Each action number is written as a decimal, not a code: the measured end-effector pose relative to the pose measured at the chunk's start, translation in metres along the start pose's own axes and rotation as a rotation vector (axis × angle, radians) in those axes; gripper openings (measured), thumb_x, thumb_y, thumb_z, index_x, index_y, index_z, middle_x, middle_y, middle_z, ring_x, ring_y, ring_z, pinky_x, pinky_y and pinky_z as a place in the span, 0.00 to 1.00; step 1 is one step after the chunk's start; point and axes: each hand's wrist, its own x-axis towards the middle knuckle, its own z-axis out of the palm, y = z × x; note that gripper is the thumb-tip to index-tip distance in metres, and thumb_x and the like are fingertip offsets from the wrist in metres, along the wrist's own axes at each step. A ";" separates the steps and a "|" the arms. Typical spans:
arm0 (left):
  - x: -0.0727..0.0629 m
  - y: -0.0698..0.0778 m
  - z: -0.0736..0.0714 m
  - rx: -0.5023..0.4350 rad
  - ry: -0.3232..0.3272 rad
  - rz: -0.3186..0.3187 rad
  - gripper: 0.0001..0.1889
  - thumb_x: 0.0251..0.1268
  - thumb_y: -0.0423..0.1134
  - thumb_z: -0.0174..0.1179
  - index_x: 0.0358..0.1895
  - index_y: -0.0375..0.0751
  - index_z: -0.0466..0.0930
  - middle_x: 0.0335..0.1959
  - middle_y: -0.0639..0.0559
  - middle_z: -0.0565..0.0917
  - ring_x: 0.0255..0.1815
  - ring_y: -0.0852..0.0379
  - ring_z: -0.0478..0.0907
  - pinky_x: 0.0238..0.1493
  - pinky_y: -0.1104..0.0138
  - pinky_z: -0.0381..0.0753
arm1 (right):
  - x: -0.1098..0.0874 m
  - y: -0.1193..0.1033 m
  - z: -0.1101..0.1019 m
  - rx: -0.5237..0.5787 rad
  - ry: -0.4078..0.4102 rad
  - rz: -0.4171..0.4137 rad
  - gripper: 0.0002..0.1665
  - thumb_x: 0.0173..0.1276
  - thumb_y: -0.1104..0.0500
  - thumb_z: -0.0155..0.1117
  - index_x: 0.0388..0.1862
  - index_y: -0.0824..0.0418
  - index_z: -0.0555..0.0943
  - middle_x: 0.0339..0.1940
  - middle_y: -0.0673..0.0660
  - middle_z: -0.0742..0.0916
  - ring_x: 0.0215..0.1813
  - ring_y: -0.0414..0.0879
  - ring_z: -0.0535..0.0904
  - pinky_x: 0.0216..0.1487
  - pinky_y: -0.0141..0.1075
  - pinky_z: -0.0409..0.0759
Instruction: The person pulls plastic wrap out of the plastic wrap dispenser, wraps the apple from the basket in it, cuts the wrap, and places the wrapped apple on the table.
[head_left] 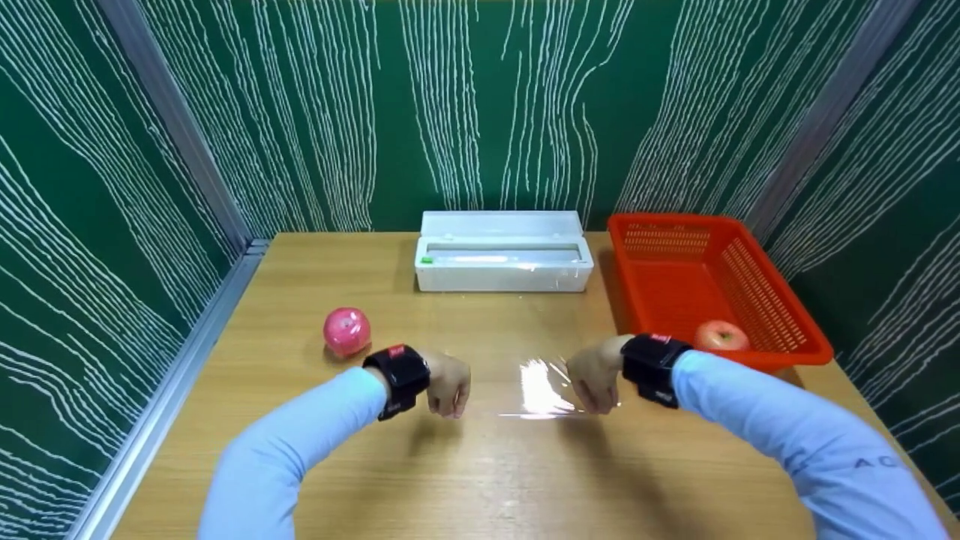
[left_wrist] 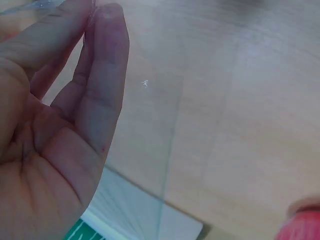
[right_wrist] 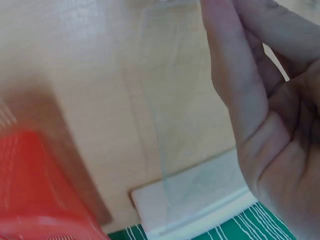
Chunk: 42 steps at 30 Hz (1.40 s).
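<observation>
A sheet of clear cling film (head_left: 541,386) stretches between my two hands, glossy with reflected light. My left hand (head_left: 448,384) pinches one front corner between thumb and fingertips. At the opposite corner, my right hand (head_left: 594,375) pinches the film the same way. The film runs back over the tabletop to a white cling film dispenser box (head_left: 504,279), whose lid stands raised behind it. In the left wrist view, the film's faint side edge passes beside the fingers (left_wrist: 107,70) toward the box. A similar edge shows in the right wrist view.
A glossy pink round fruit (head_left: 347,331) sits left of my left hand. At the right stands a red plastic basket (head_left: 780,300) with an apple (head_left: 721,336) inside, close to my right wrist. Green panels (head_left: 375,112) with white lines enclose the wooden table (head_left: 300,285).
</observation>
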 end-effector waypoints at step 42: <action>0.015 -0.038 0.066 -0.130 0.360 0.047 0.03 0.52 0.32 0.61 0.27 0.35 0.82 0.23 0.45 0.83 0.19 0.61 0.72 0.24 0.73 0.72 | 0.043 0.036 0.069 0.076 0.259 -0.319 0.08 0.44 0.71 0.69 0.26 0.63 0.86 0.25 0.54 0.87 0.24 0.29 0.72 0.28 0.21 0.73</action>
